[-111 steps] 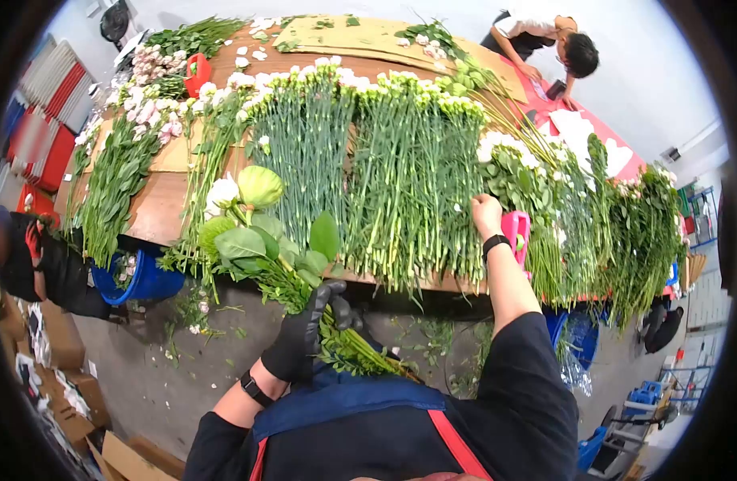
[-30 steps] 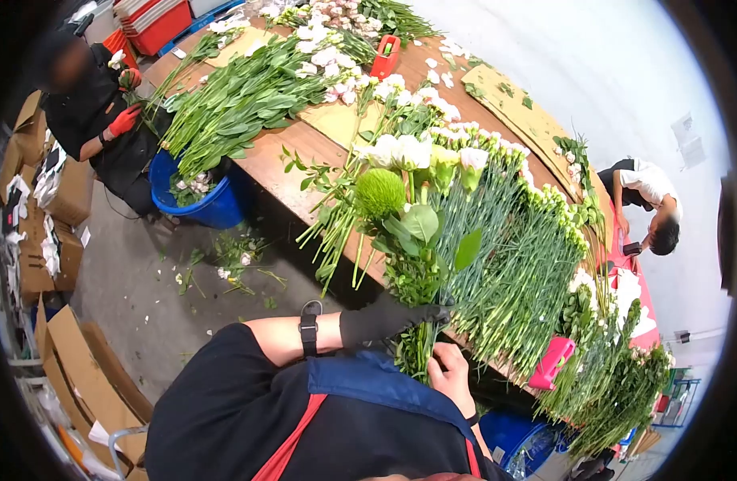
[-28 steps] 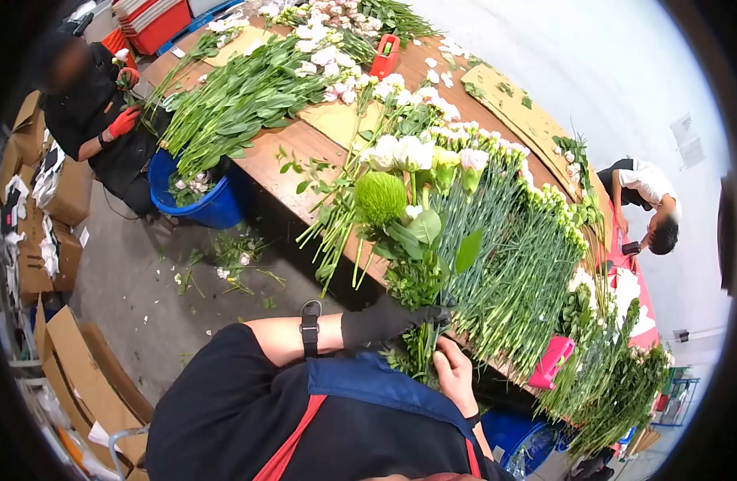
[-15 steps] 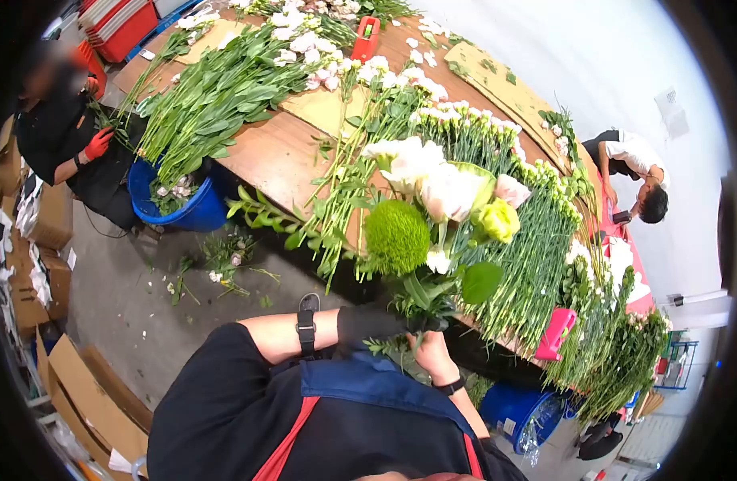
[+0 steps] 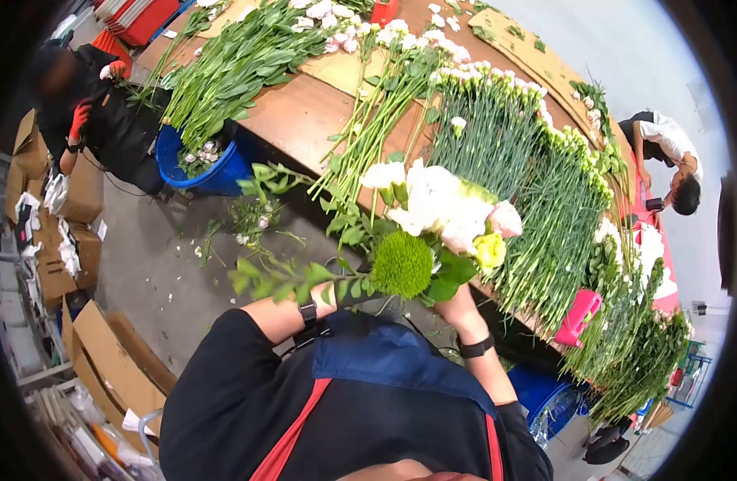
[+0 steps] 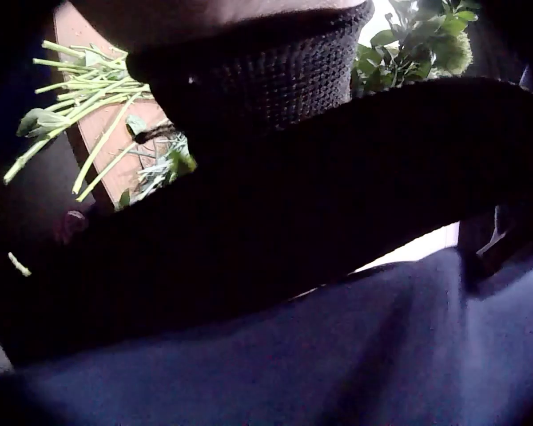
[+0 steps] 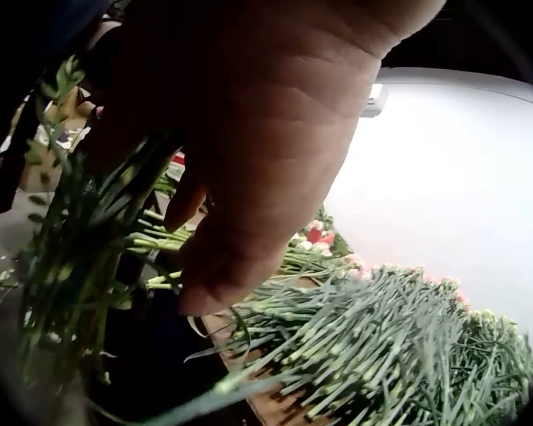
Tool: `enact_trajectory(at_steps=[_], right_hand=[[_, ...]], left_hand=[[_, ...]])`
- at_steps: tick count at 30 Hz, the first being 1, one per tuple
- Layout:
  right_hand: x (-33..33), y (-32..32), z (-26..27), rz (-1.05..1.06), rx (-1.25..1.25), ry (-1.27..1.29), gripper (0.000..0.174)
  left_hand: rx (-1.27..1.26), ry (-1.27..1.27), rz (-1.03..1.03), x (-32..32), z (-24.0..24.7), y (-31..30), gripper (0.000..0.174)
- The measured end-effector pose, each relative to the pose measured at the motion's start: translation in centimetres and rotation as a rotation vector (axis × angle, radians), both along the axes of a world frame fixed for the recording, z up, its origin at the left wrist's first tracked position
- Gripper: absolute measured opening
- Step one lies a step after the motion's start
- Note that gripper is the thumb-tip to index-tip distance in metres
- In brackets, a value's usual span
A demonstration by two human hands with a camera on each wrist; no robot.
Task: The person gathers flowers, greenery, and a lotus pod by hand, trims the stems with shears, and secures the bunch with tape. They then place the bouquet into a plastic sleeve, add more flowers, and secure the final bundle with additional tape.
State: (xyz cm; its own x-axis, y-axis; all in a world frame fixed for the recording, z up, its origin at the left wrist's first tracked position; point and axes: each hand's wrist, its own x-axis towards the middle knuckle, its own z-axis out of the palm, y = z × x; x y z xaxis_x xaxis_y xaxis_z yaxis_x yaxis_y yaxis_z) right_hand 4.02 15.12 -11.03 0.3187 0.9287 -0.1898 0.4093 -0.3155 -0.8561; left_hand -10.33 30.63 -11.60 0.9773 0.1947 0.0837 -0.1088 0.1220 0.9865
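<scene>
The bouquet, with white blooms [image 5: 432, 204], a round green bloom [image 5: 403, 265] and a long leafy sprig [image 5: 292, 280], stands before the torso in the head view. Behind it, my black-gloved left hand [image 5: 359, 295] holds its stems, its fingers covered by greenery. My bare right hand [image 5: 456, 306] is close beside the bouquet, fingertips hidden by a leaf. In the right wrist view, that hand [image 7: 275, 133] has its thumb and a finger pointing down beside dark stems [image 7: 80, 257]; contact cannot be told. The left wrist view shows mainly the black glove cuff [image 6: 258, 89].
Rows of green-stemmed flowers [image 5: 496, 160] lie on the wooden table [image 5: 292, 120] beyond the hands. A pink tool [image 5: 578, 317] lies at its near edge. Blue buckets [image 5: 232, 168] stand below. A person in red gloves [image 5: 104, 128] is at left, another person [image 5: 665, 144] at far right.
The bouquet has tilted toward the camera, and its leafy sprig has swung left and down. My right hand has moved up beside the blooms. The head view has shifted.
</scene>
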Motion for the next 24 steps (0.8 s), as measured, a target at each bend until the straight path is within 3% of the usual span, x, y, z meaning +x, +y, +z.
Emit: enact_trajectory(at_steps=[2, 4, 6, 9, 11, 14, 18, 21, 24], right_hand=[[0.4, -1.8, 0.8, -0.205, 0.14, 0.088, 0.035], [1.7, -2.8, 2.2, -0.043, 0.068, -0.151, 0.036], [0.7, -2.1, 6.5, -0.243, 0.237, 0.102, 0.03], [1.6, -4.5, 7.9, -0.265, 0.24, 0.104, 0.025], [1.5, -5.8, 7.6, -0.4, 0.39, 0.107, 0.025], [0.9, -6.3, 11.4, -0.411, 0.524, -0.076, 0.024], [-0.6, -8.2, 14.0, -0.336, 0.639, 0.037, 0.032], [-0.9, -8.4, 15.1, -0.248, 0.718, -0.091, 0.042], [0.0, -7.0, 16.6, -0.164, 0.789, -0.375, 0.046]], left_hand=[[-0.252, 0.114, -0.029, 0.0, 0.6, -0.3, 0.044], [-0.489, 0.173, -0.048, -0.1, 1.0, -1.0, 0.045], [-0.688, 0.182, -0.072, 0.2, 1.0, -2.0, 0.046], [-0.996, 0.137, -0.123, 1.7, 1.5, -3.1, 0.048], [-1.141, 0.093, -0.156, 2.4, 1.7, -3.8, 0.049], [-1.291, 0.04, -0.197, 3.0, 1.6, -4.7, 0.05], [-1.387, 0.014, -0.198, 2.3, 1.6, -4.5, 0.052], [-1.438, 0.011, -0.205, 2.3, 1.6, -4.4, 0.054], [-1.462, 0.014, -0.215, 2.0, 2.0, -4.3, 0.055]])
